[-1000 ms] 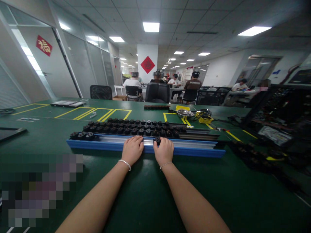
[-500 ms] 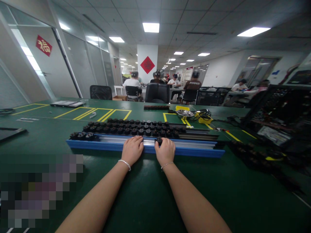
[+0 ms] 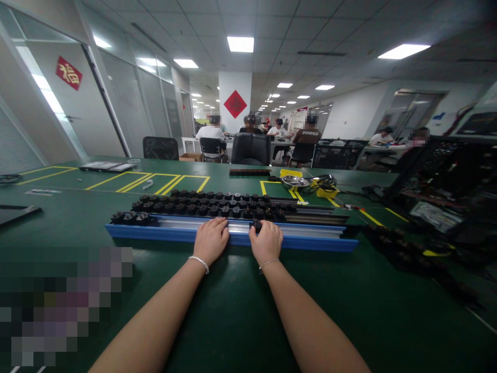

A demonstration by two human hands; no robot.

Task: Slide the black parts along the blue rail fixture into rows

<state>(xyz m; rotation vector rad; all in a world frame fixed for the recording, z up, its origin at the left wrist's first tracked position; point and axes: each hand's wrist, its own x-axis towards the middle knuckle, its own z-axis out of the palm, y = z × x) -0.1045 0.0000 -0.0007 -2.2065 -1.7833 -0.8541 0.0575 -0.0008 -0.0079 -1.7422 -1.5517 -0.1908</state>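
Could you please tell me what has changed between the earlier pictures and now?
The right hand has moved slightly to the right along the blue rail, and the small black module at its thumb and fingers has moved with it. The left hand stayed on the rail, and the three black modules at its left end stayed put.

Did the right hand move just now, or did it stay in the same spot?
Yes. The right hand has shifted a little to the right along the blue rail, away from the left hand.
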